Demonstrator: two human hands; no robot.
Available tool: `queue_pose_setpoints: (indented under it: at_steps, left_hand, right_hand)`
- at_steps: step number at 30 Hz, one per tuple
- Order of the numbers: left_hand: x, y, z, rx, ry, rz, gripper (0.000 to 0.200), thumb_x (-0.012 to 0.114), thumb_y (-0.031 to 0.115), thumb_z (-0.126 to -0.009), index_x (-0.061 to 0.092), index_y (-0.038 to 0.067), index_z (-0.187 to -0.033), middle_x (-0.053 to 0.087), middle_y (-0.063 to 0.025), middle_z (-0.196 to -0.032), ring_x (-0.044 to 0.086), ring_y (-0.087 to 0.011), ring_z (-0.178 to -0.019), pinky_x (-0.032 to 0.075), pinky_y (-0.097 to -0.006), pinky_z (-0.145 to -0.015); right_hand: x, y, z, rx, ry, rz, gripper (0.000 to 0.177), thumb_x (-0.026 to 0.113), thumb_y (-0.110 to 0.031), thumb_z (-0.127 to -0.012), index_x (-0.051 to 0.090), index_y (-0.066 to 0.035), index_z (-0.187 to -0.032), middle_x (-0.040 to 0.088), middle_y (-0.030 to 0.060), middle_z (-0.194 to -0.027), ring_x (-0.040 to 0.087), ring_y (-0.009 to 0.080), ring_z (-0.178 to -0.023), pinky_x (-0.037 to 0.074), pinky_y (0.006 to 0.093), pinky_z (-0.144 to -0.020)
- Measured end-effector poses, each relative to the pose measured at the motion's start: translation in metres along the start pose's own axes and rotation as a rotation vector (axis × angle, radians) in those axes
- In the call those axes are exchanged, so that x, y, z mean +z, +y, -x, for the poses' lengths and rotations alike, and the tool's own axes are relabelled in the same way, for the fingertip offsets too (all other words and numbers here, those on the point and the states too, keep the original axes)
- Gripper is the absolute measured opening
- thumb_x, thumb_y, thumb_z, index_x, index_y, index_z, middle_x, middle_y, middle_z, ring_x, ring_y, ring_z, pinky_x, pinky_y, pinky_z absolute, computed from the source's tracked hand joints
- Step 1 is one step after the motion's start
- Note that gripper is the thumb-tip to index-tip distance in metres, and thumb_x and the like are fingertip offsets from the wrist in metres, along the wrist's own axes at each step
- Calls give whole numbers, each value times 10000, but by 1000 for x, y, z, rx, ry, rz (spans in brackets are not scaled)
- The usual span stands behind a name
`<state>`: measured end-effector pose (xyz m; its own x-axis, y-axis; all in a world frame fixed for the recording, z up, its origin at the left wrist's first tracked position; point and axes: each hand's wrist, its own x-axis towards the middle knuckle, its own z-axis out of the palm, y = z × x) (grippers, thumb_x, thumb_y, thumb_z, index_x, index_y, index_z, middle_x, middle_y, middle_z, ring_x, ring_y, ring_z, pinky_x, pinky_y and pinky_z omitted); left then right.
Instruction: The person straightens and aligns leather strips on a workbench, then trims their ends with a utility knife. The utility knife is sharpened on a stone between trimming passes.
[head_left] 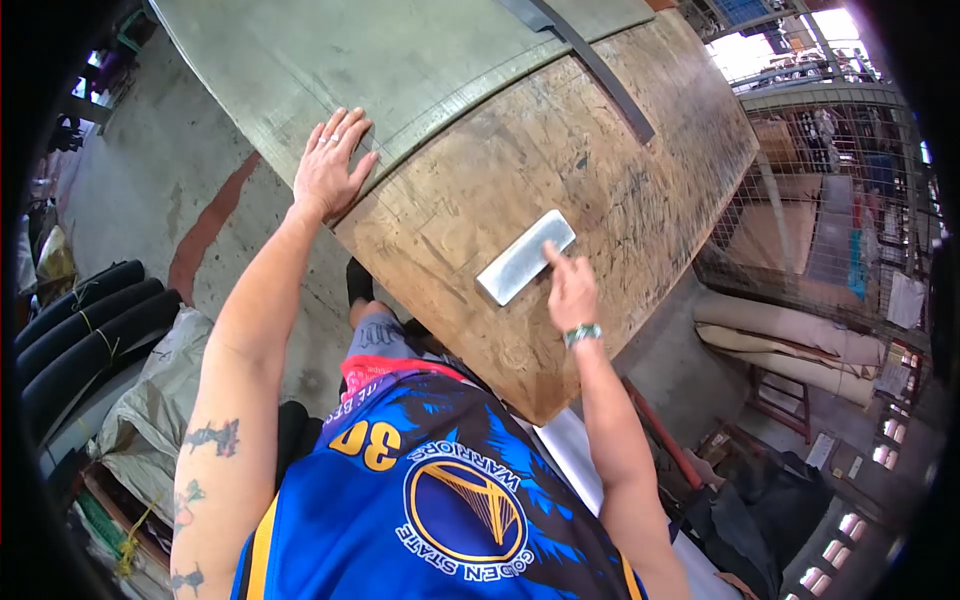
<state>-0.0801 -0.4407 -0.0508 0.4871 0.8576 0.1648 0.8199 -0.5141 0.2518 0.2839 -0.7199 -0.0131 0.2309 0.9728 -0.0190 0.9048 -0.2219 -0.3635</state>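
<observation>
My left hand (335,163) lies spread on the corner of a grey-green sheet (330,55) that covers the far part of a worn wooden table (450,210). With its index finger extended, my right hand (572,285) touches the right part of a flat, pale metallic rectangular block (527,258) on the bare wood. The other fingers of that hand are curled, and nothing shows inside them. A long dark strip (605,85) rests across the sheet's edge and onto the wood.
Dark rolls (90,320) are stacked on the left beside a crumpled grey cover (160,400). Pale rolls (790,345) lie on the right below a wire mesh partition (800,220). Dark fabric (765,510) is heaped at the lower right, near a red bar (665,435).
</observation>
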Motion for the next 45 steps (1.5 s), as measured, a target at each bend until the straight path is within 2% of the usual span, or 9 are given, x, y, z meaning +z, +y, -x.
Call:
queue_pose_setpoints:
  at_steps: [10, 12, 14, 16, 22, 31, 35, 39, 45]
  left_hand:
    - [0, -2, 0, 4, 11, -4, 558, 550, 453, -1052, 497, 168, -1529, 403, -19, -1679, 272, -228, -1596, 203, -448, -1321]
    - [0, -2, -3, 14, 30, -2, 550, 551, 445, -1052, 504, 163, -1523, 409, -24, -1674, 272, -230, -1595, 203, -448, -1322]
    - [1, -2, 0, 4, 36, 22, 544, 555, 437, -1050, 512, 160, -1516, 415, -29, -1670, 279, -235, -1592, 207, -448, -1319]
    - [-2, -1, -1, -2, 26, 29, 539, 560, 434, -1046, 518, 160, -1509, 420, -31, -1666, 280, -237, -1591, 211, -448, -1317]
    - [-3, 0, -3, 14, 35, 4, 537, 563, 439, -1043, 527, 156, -1498, 430, -35, -1658, 292, -243, -1585, 220, -448, -1312]
    - [-1, -3, -6, 29, 57, 1, 537, 559, 441, -1047, 519, 158, -1501, 426, -33, -1660, 303, -253, -1580, 224, -461, -1310]
    - [1, 1, 5, 22, 20, -2, 546, 565, 440, -1044, 507, 167, -1514, 419, -30, -1667, 294, -252, -1585, 221, -458, -1311]
    - [-1, -4, -8, 32, 51, 3, 549, 561, 438, -1048, 512, 146, -1510, 422, -34, -1666, 291, -249, -1587, 214, -452, -1312]
    - [3, -2, 0, 30, 57, -15, 552, 565, 436, -1047, 515, 138, -1509, 429, -42, -1662, 296, -255, -1585, 225, -456, -1308]
  right_hand:
    - [-12, 10, -34, -11, 134, 222, 603, 600, 37, -904, 673, -270, -1418, 554, 166, -968, 604, 375, -917, 527, 478, -805]
    - [-18, 7, -31, 51, 112, -52, 576, 587, 12, -936, 665, -270, -1433, 558, 170, -964, 606, 382, -865, 534, 475, -783]
    - [6, 12, 1, -148, -5, 104, 579, 567, -14, -1006, 608, -308, -1503, 511, 104, -897, 550, 280, -779, 533, 440, -749]
    - [19, -3, 29, -83, -35, -170, 583, 553, -18, -1011, 588, -284, -1529, 550, 125, -931, 591, 302, -825, 532, 417, -763]
    - [16, -9, 15, -10, 13, -165, 561, 547, -33, -1008, 597, -274, -1512, 527, 167, -936, 581, 390, -865, 516, 474, -796]
    - [10, -18, 34, 84, -88, -121, 567, 539, 2, -1001, 625, -269, -1492, 519, 162, -882, 580, 348, -839, 512, 443, -803]
    - [8, 10, -10, 28, 88, -137, 545, 590, -79, -1005, 631, -345, -1479, 511, 161, -903, 612, 382, -865, 526, 472, -791]
    - [13, -11, 30, 70, -63, -117, 525, 563, -53, -1008, 635, -284, -1474, 518, 189, -931, 589, 386, -869, 513, 478, -800]
    - [11, -14, 23, 88, 15, -75, 528, 560, -62, -1013, 626, -302, -1479, 518, 171, -929, 597, 388, -894, 522, 484, -814]
